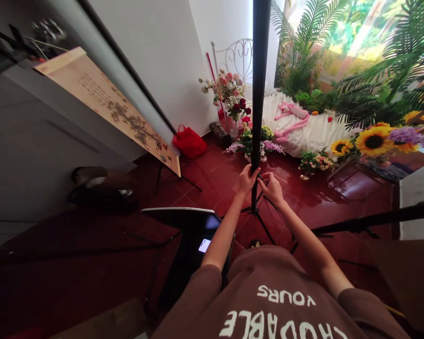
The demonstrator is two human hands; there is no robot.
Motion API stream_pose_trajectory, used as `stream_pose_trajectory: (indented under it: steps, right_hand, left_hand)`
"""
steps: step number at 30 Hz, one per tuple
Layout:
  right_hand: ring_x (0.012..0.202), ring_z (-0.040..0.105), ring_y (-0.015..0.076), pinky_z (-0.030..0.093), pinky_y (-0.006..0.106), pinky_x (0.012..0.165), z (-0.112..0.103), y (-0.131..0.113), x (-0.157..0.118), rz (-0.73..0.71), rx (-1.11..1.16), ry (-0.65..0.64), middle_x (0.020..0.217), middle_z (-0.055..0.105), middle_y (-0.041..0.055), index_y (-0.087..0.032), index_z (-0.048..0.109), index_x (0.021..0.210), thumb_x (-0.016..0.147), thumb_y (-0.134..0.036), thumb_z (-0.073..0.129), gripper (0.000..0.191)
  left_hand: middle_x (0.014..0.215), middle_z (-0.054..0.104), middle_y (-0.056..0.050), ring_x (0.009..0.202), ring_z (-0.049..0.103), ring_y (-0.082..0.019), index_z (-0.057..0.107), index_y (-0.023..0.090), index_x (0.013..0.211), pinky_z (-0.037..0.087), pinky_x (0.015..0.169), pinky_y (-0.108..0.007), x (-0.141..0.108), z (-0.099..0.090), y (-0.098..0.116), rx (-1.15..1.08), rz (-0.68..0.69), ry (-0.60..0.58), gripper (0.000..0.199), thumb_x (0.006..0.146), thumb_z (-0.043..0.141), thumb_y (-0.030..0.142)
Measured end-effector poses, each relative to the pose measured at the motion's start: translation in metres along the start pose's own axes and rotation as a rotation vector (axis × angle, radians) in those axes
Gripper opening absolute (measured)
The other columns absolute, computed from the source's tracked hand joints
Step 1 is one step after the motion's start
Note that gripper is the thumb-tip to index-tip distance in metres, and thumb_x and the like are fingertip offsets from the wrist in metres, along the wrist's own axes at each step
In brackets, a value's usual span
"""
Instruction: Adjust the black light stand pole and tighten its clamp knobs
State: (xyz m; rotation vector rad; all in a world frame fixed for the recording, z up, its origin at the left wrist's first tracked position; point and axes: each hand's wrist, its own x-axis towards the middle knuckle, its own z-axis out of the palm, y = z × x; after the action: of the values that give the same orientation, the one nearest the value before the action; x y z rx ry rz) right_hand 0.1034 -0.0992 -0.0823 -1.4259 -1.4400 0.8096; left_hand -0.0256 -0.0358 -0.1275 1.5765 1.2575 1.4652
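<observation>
Left hand (pixel 248 180) grips black pole (pixel 260 84); right hand (pixel 271 188) curled beside, pinching or not I cannot tell. I judge: adjusting pole; next needs steady left hold.

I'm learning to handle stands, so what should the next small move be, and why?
Probably a small twist by the right hand while the left hand steadies the black pole: the left grips it, the right is bent in close beside it, above the spread legs. What the right touches is too small to tell.

The top edge crops the black pole (pixel 260 84); lettering (pixel 93 89) on the scroll (pixel 113 107) seems illegibly small.
</observation>
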Motion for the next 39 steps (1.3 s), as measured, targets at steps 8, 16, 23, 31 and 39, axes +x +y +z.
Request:
stream_pose_trajectory:
  steps: [8,16,23,31,39]
  right_hand:
    - [0.056,0.059,0.0139,0.042,0.023,0.054,0.008,0.011,0.006,0.149,0.05,-0.035,0.063,0.063,-0.0013,-0.025,0.056,0.072,0.081,-0.041,0.068,0.022]
    - [0.044,0.055,0.0094,0.044,0.02,0.041,0.011,0.016,0.011,0.518,0.515,-0.229,0.061,0.065,0.0021,-0.018,0.061,0.072,0.088,-0.043,0.063,0.03]
    - [0.045,0.043,0.0077,0.037,0.015,0.042,0.013,0.009,0.01,0.792,1.366,-0.429,0.055,0.05,-0.0036,-0.02,0.054,0.074,0.1,-0.028,0.036,0.032]
    - [0.036,0.027,0.0084,0.028,0.016,0.039,0.027,0.011,0.011,0.653,1.526,-0.292,0.043,0.035,-0.0077,-0.022,0.037,0.058,0.085,-0.002,0.038,0.033]
    - [0.031,0.023,0.0067,0.022,0.015,0.031,0.043,0.002,0.011,0.785,1.631,-0.032,0.039,0.036,-0.007,-0.021,0.036,0.05,0.086,-0.003,0.034,0.04]
  left_hand:
    - [0.087,0.063,-0.006,0.081,0.06,-0.018,0.059,0.021,0.093,0.047,0.078,-0.031,0.027,-0.002,0.026,0.007,0.154,0.009,0.041,0.086,0.053,0.06]
    - [0.07,0.053,0.001,0.058,0.048,-0.009,0.056,0.022,0.097,0.042,0.059,-0.023,0.05,0.013,0.072,-0.258,0.107,0.045,0.043,0.092,0.039,0.061]
    - [0.065,0.05,0.003,0.053,0.046,-0.008,0.056,0.022,0.107,0.04,0.054,-0.022,0.06,0.009,0.086,-0.294,0.153,0.019,0.045,0.092,0.038,0.06]
    - [0.074,0.057,0.001,0.057,0.053,-0.007,0.055,0.021,0.105,0.044,0.057,-0.022,0.061,0.013,0.081,-0.356,0.13,0.006,0.049,0.091,0.037,0.064]
    - [0.067,0.056,0.002,0.057,0.053,-0.008,0.056,0.02,0.1,0.044,0.059,-0.022,0.037,0.022,0.036,-0.145,0.095,0.054,0.045,0.089,0.045,0.062]
